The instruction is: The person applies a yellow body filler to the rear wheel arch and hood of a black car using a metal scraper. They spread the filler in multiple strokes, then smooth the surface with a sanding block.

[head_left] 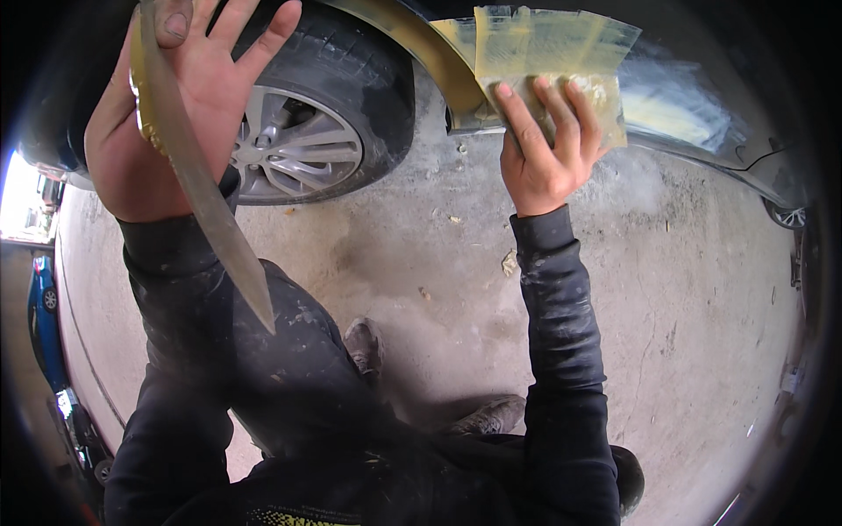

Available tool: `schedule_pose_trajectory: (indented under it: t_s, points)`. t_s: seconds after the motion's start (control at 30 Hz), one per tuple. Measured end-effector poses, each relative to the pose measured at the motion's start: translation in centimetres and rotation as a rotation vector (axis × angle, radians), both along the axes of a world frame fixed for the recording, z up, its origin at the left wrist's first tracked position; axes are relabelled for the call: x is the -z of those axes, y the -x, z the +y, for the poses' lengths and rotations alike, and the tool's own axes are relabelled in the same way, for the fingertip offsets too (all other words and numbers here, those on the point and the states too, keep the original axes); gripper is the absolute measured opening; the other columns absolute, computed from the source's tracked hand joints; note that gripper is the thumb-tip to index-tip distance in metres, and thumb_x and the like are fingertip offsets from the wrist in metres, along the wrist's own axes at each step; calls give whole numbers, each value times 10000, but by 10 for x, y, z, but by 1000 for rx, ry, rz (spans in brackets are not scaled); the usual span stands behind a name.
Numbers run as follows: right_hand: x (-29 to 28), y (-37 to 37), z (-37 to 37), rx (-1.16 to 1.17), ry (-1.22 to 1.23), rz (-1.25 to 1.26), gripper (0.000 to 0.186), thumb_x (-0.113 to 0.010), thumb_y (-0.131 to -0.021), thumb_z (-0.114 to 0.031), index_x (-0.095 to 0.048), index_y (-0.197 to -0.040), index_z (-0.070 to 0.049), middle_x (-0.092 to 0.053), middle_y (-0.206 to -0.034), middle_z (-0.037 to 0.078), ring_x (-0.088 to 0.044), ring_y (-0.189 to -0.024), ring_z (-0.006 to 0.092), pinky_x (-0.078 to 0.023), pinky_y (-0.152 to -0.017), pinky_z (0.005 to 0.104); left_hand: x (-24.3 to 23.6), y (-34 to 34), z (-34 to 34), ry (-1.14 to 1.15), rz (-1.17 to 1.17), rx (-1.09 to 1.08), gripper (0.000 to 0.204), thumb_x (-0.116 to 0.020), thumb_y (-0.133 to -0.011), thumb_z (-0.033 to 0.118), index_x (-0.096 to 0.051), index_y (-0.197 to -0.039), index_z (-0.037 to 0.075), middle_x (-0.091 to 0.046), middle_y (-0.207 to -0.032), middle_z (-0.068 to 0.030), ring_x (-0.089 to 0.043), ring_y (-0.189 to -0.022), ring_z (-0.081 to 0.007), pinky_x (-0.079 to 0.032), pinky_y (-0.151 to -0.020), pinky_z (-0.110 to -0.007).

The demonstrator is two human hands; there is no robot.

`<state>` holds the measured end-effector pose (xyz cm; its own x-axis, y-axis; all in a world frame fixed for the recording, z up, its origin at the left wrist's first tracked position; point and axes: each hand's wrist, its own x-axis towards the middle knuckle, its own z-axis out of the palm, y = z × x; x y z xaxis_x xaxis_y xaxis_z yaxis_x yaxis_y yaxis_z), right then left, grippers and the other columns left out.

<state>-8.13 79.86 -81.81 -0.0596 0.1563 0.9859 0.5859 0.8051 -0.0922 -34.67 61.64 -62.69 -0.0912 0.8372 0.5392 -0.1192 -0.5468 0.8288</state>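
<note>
My left hand is raised at the upper left, palm showing and some fingers spread. Its thumb lies over a thin grey plate, seen nearly edge-on, with glossy yellow filler along one edge. The plate tapers to a point below the wrist. At the upper right my right hand presses its fingers on a flexible, translucent greenish spreader sheet smeared with yellowish filler; its thumb is hidden. The sheet lies by the rear end of the car's wheel arch, against the sanded body panel.
Left of the right hand stands the car's wheel with a grey multi-spoke rim. The concrete floor carries small scraps and dust. My shoes are on it. A blue car shows at the far left, beside a bright opening.
</note>
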Motion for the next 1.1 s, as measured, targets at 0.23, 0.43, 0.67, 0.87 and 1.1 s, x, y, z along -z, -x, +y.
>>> schedule_pose_trajectory:
  t_s: [0.23,0.43,0.67,0.87,1.1]
  points:
    - [72,-12,-17,74,182,-72,463,-852,-814,-156,-805,-1218,-378,-730,-1247,-39,-604,-1290,266,-374,-1102,555,-1,-2,6,-7,39,-20,208,-497,-1091,264,-546,-946,122,-145,-1707,-333,-47,-1627,-490,-95,-1287,-675]
    - [78,-6,-62,-85,725,456,406,-612,-953,-15,-784,-1278,-187,-719,-1254,52,-624,-1202,257,-474,-1021,409,-4,-13,9,-14,-16,-23,216,-462,-1110,255,-538,-962,116,-159,-1693,-329,-43,-1623,-499,-101,-1275,-689]
    - [25,16,-75,-734,1310,1730,416,-532,-1058,-121,-647,-1439,2,-674,-1370,55,-602,-1231,147,-476,-1052,304,-8,-29,12,-9,-170,-22,188,-592,-1006,137,-523,-838,87,-288,-1646,-263,-88,-1622,-419,-233,-1244,-632]
    - [13,10,-75,-830,1421,1854,483,-540,-1070,-273,-577,-1533,-141,-639,-1441,33,-586,-1295,198,-403,-1123,453,-9,-28,14,-6,-259,5,212,-579,-1007,123,-526,-805,85,-444,-1548,-267,-166,-1618,-400,-287,-1213,-603]
    - [12,-10,-61,-915,1189,1909,404,-560,-1070,-142,-623,-1447,-10,-700,-1322,49,-656,-1153,149,-511,-1012,302,-7,-22,14,-24,-261,37,189,-571,-1019,136,-504,-853,75,-392,-1567,-287,-193,-1610,-374,-233,-1243,-594]
